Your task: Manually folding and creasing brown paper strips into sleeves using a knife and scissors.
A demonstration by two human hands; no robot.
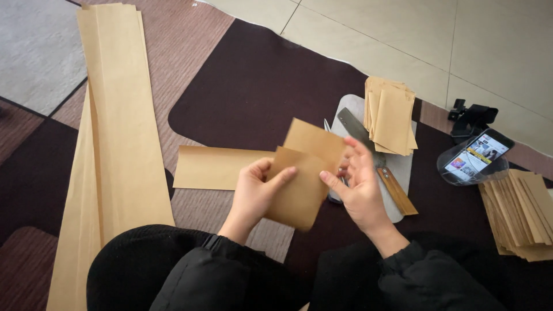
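Where the patterned rug covers the floor, long strips of brown paper lie stacked at far left, running from the top edge down past the person's knee. Just right of them a shorter brown paper strip lies flat on the rug, its right end hidden behind the hands. Left hand grips a folded brown paper piece, thumb on its front face, fingers behind. Right hand touches the piece's right edge with thumb and fingertips, the other fingers spread loose. Piece held up above the lap, tilted, its upper flap poking up to the right. Behind the right hand a pale board sits on the rug, carrying a knife with a wooden handle and a pile of finished folded papers. Scissors barely show, mostly hidden. Further right a phone with a lit screen leans on a clear stand, black clip just behind. Far right, another pile of brown folded papers.
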